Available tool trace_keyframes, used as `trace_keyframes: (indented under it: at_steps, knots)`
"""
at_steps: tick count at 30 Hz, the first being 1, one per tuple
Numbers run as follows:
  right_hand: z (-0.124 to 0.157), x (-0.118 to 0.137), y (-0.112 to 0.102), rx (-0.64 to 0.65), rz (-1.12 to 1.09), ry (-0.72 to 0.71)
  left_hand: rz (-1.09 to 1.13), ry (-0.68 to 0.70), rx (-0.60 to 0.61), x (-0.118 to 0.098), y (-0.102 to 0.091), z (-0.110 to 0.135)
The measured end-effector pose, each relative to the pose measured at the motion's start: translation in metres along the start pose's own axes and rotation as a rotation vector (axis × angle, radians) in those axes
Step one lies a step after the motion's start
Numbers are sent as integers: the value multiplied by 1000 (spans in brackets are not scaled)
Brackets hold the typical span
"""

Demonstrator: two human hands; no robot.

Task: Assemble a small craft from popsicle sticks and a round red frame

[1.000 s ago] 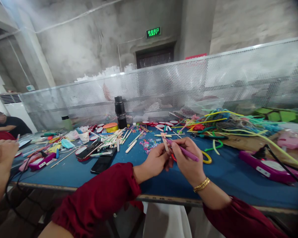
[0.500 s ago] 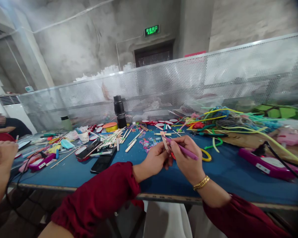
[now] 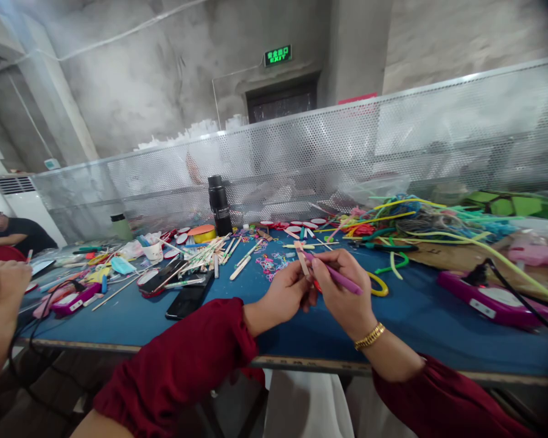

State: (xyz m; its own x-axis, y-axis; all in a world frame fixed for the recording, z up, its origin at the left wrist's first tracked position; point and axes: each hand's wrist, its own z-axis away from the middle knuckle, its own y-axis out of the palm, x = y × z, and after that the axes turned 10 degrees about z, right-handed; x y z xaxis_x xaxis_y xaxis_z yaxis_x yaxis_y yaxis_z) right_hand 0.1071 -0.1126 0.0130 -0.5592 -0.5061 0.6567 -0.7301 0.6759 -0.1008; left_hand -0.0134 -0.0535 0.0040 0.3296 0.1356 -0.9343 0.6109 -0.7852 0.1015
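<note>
Pinching craft stick point(image 3: 303, 263) in left hand point(image 3: 285, 295), purple pen point(image 3: 347, 282) gripped in right hand point(image 3: 346, 298); stick just below-right of frame centre, over counter point(image 3: 406, 319). Loose pinch could let stick twist, pen skid.

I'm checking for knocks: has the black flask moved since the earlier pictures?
No. The black flask shows no shift against the mesh screen behind it; only the whole view drifted slightly.

Your left hand point(image 3: 284, 293) pinches a flat pale stick point(image 3: 304, 263) above a blue table point(image 3: 420, 328); your right hand point(image 3: 344, 298) holds a purple pen point(image 3: 347, 283) at it, perhaps touching. Behind them stands a black bottle point(image 3: 218, 204).
</note>
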Motion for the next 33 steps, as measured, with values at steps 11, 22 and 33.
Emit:
trace_keyframes:
  at_steps: [11, 22, 33]
  knots:
    - [0, 1, -1, -12, 25, 1, 9, 26, 8, -2, 2, 1]
    - [-1, -5, -1, -39, 84, -53, -6, 35, 17, -1, 1, 1]
    - [-1, -7, -1, -63, 124, -64, -14, 31, 16, 1, 0, 1]
